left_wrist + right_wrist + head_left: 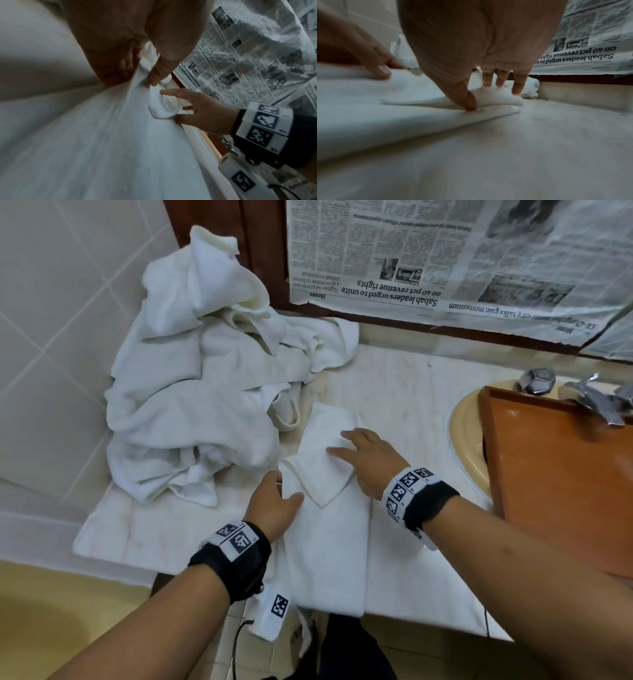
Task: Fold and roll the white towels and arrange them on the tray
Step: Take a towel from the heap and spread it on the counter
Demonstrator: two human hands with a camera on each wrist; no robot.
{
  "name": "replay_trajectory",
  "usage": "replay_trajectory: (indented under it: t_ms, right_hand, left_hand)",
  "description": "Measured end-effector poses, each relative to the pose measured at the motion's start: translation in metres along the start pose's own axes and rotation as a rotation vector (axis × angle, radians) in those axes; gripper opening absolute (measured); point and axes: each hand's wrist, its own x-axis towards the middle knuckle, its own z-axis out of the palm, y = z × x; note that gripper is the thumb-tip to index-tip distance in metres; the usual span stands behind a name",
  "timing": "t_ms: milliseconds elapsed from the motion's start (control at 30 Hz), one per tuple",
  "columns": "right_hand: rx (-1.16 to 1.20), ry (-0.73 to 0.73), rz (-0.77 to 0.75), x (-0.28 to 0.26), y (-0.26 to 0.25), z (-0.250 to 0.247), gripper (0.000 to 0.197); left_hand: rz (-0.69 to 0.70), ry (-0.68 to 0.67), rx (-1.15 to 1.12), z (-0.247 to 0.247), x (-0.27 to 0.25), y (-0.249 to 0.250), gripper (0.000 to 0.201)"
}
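In the head view, a folded white towel (329,529) is seen laid lengthwise on the pale marble counter (411,392), its far end turned back over itself at a slant. The left hand (274,505) is placed at the towel's left edge, thumb on top and fingers tucked beneath the cloth, while the right hand (366,460) is pressed flat on the turned-back flap with fingers spread. A heap of unfolded white towels (205,392) is piled against the tiled wall at the counter's far left, just beside the folded one. The orange-brown tray (555,474) is set across the yellow basin (462,433) at the right, apart from the towel, below the chrome taps (537,380). Newspaper (445,251) is stuck over the wall behind. In the left wrist view, the towel edge (142,73) is pinched between thumb and fingers, the cloth drawn taut. In the right wrist view, the flap (496,97) is held down by straight fingertips (518,86) and the thumb.
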Motion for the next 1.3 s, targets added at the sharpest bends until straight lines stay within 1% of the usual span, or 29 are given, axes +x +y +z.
replay_trajectory:
  t_ms: [67, 100, 133, 200, 233, 267, 333, 400, 433, 500, 533, 633, 733, 867, 967, 1067, 1133, 1200, 1300]
  right_hand:
    - [-0.017, 0.039, -0.043, 0.013, 0.01, -0.003, 0.053]
    - [0.033, 0.069, -0.022, 0.017, 0.014, -0.006, 0.039]
    - [0.138, 0.112, 0.031, 0.021, 0.02, -0.01, 0.03]
    - [0.426, 0.22, 0.197, 0.027, 0.032, -0.016, 0.023]
    - [0.548, 0.264, 0.264, 0.03, 0.039, -0.017, 0.02]
    - [0.61, 0.292, 0.308, 0.033, 0.047, -0.017, 0.017]
    - [0.615, 0.284, 0.369, 0.038, 0.059, -0.017, 0.018]
    - [0.581, 0.213, 0.439, 0.043, 0.066, -0.019, 0.013]
    - [0.565, 0.165, 0.458, 0.046, 0.07, -0.02, 0.011]
    - [0.541, 0.072, 0.456, 0.047, 0.074, -0.021, 0.009]
    - [0.546, 0.051, 0.441, 0.047, 0.076, -0.021, 0.008]
    - [0.493, 0.065, 0.379, 0.044, 0.078, -0.024, 0.007]
    - [0.496, 0.073, 0.412, 0.043, 0.085, -0.026, 0.013]
    - [0.469, 0.055, 0.437, 0.043, 0.088, -0.028, 0.014]
    - [0.426, 0.042, 0.405, 0.042, 0.086, -0.028, 0.012]
    - [0.407, -0.022, 0.359, 0.043, 0.085, -0.027, 0.011]
    - [0.36, -0.055, 0.313, 0.043, 0.086, -0.025, 0.013]
    - [0.321, -0.055, 0.287, 0.043, 0.085, -0.024, 0.015]
    - [0.402, -0.015, 0.348, 0.041, 0.087, -0.025, 0.012]
  left_hand:
    - [0.062, -0.002, 0.051, -0.001, 0.005, 0.009, 0.017]
    - [0.079, -0.012, 0.044, -0.001, 0.007, 0.012, 0.013]
    - [0.089, -0.014, 0.021, 0.0, 0.01, 0.016, 0.009]
    - [0.092, -0.005, -0.005, 0.003, 0.017, 0.022, 0.002]
    - [0.085, -0.006, 0.001, 0.005, 0.022, 0.024, 0.007]
    - [0.073, -0.019, 0.01, 0.007, 0.027, 0.027, 0.01]
    - [0.042, -0.08, 0.077, 0.012, 0.04, 0.031, 0.017]
    - [0.029, -0.133, 0.22, 0.015, 0.051, 0.032, 0.027]
    - [0.031, -0.138, 0.289, 0.017, 0.056, 0.033, 0.027]
    - [0.042, -0.139, 0.376, 0.02, 0.063, 0.035, 0.026]
    - [0.048, -0.144, 0.413, 0.021, 0.066, 0.036, 0.029]
    - [0.047, -0.174, 0.487, 0.023, 0.075, 0.042, 0.034]
    - [0.046, -0.204, 0.526, 0.025, 0.083, 0.045, 0.032]
    - [0.033, -0.165, 0.555, 0.029, 0.089, 0.043, 0.033]
    - [0.03, -0.111, 0.616, 0.033, 0.093, 0.044, 0.034]
    - [0.039, -0.1, 0.667, 0.038, 0.096, 0.047, 0.037]
    - [0.045, -0.098, 0.68, 0.039, 0.097, 0.048, 0.034]
    - [0.057, -0.092, 0.681, 0.04, 0.096, 0.048, 0.028]
    - [0.084, -0.091, 0.701, 0.042, 0.095, 0.047, 0.021]
